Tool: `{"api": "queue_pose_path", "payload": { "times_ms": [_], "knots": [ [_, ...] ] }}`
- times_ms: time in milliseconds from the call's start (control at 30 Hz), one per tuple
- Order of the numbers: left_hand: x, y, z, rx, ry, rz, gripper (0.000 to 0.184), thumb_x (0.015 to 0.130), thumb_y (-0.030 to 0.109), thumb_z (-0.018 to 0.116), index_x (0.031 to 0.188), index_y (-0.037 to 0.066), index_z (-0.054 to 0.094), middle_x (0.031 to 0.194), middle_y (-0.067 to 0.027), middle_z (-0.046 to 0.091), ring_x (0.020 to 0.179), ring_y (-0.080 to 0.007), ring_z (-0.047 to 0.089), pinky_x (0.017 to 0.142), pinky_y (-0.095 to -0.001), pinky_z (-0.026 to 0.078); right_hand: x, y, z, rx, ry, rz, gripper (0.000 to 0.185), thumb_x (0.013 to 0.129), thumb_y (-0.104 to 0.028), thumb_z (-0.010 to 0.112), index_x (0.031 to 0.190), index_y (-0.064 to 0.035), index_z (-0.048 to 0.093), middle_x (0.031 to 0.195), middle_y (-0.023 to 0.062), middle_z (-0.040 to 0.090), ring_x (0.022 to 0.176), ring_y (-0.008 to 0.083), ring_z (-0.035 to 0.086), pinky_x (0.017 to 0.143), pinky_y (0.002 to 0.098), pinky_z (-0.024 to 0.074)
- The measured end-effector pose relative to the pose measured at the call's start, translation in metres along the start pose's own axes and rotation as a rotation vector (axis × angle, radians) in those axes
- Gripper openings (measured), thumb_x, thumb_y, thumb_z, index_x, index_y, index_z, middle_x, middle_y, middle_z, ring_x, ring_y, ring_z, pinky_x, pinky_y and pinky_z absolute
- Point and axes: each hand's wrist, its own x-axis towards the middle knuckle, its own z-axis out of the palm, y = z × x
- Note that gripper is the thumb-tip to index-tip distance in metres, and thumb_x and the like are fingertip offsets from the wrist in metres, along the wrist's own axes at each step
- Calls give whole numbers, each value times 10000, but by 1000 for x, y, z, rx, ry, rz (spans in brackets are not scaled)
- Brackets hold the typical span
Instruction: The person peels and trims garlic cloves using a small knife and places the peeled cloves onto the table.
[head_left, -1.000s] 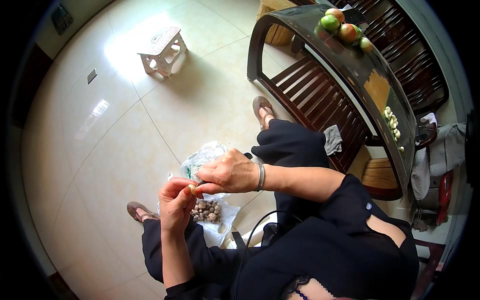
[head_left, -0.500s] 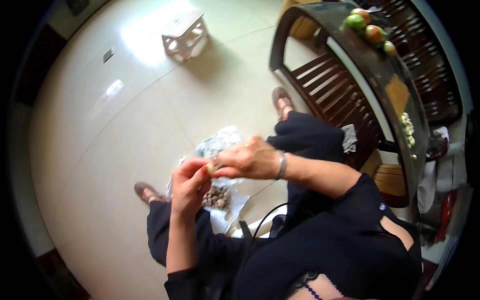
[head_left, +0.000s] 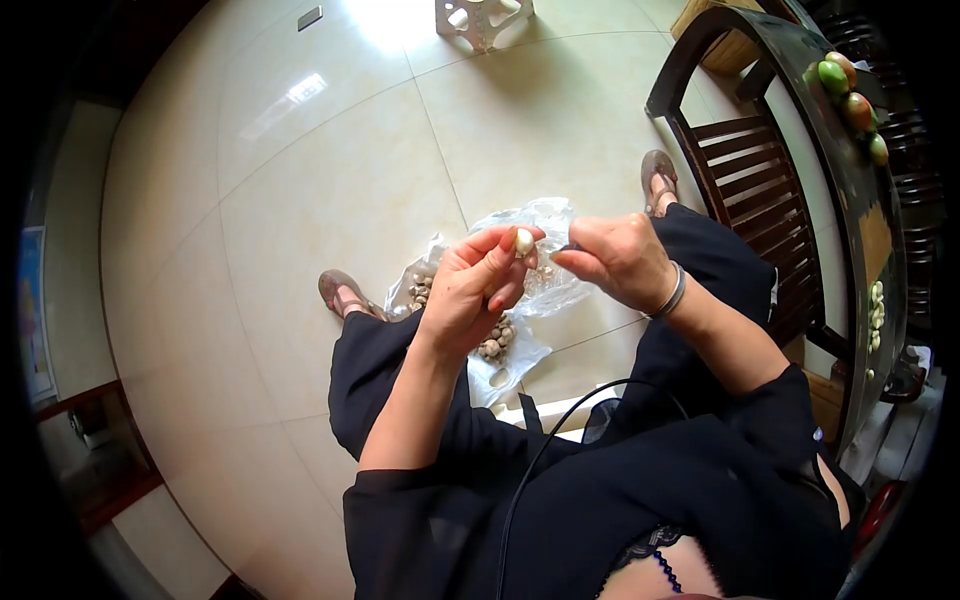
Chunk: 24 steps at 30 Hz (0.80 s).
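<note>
The left hand pinches a pale bulb; the right hand curls, contents unclear. White pieces lie toward the near end of the surface.

At the centre, the left hand covers part of a pale, rounded piece, its far side hidden. The right hand closes its grip over most of a dark sliver, too little showing to identify. Behind the left hand and wrist, some brown lumps are blocked from sight. The top edge cuts off a stool. At far right, small white pieces on the bench are too tiny to name. A poster disappears into the dark left rim.
</note>
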Motion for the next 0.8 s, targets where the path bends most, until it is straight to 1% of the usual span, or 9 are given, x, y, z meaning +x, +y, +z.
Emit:
{"api": "queue_pose_path", "payload": {
  "times_ms": [33, 100, 133, 267, 367, 433, 600, 667, 800],
  "knots": [
    [0, 0, 0, -19, 6, -2, 285, 887, 201, 492, 1047, -29, 543, 770, -44, 539, 437, -29, 342, 417, -149, 279, 0, 0, -1, 3, -2, -3, 392, 805, -405, 540, 629, -71, 432, 546, 82, 478, 479, 255, 516, 413, 325, 394],
    [1, -2, -1, -19, 14, 9, 269, 886, 183, 491, 1048, -27, 534, 783, -47, 534, 437, -27, 344, 409, -150, 281, 1, -1, -2, 87, -47, 19, 304, 783, -281, 612, 707, -26, 465, 574, 142, 477, 505, 312, 515, 451, 339, 400],
    [1, -3, -1, -17, 18, 17, 253, 884, 164, 490, 1049, -25, 525, 795, -49, 528, 436, -25, 345, 401, -151, 282, 1, -1, 2, 87, -4, 24, 426, 787, -438, 551, 658, -52, 424, 584, 106, 479, 505, 285, 523, 434, 344, 401],
    [2, -4, 1, 76, 63, 74, 242, 878, 148, 501, 1052, -17, 526, 832, -61, 552, 442, -26, 347, 405, -153, 287, 1, -5, 8, 103, -27, 58, 376, 771, -381, 603, 697, -40, 465, 629, 116, 504, 527, 278, 530, 461, 334, 417],
    [2, -7, 0, 107, 116, 139, 237, 868, 129, 515, 1057, -14, 526, 847, -59, 567, 441, -29, 347, 404, -158, 284, 4, -10, 5, 252, 81, 146, 278, 748, -259, 659, 790, -17, 527, 685, 117, 532, 561, 259, 543, 494, 315, 433],
    [3, -9, 0, 93, 151, 121, 238, 859, 116, 528, 1059, -13, 528, 778, -31, 563, 439, -32, 339, 401, -163, 275, 4, -9, 4, 348, 107, 175, 245, 725, -151, 680, 883, -4, 565, 729, 116, 555, 591, 241, 553, 523, 292, 448],
    [5, -12, 2, 116, 192, 113, 233, 850, 115, 542, 1047, -11, 541, 695, -3, 543, 439, -31, 328, 398, -169, 265, 4, -4, 11, 359, 211, 13, 198, 702, 6, 664, 885, -7, 589, 743, 104, 588, 639, 176, 573, 565, 244, 446],
    [5, -13, 1, 128, 204, 109, 228, 847, 115, 548, 1037, -10, 548, 675, 3, 535, 440, -30, 328, 398, -170, 265, 2, -3, 10, 352, 169, 26, 232, 677, -40, 666, 893, -23, 583, 772, 126, 592, 697, 270, 588, 610, 313, 472],
    [6, -16, 2, 207, 244, 142, 211, 842, 114, 557, 1013, -10, 562, 732, -15, 569, 444, -29, 340, 396, -167, 270, -1, -3, 9, 281, 155, 26, 257, 642, -15, 662, 886, -34, 583, 772, 118, 590, 693, 276, 588, 599, 317, 478]
  ]
}}
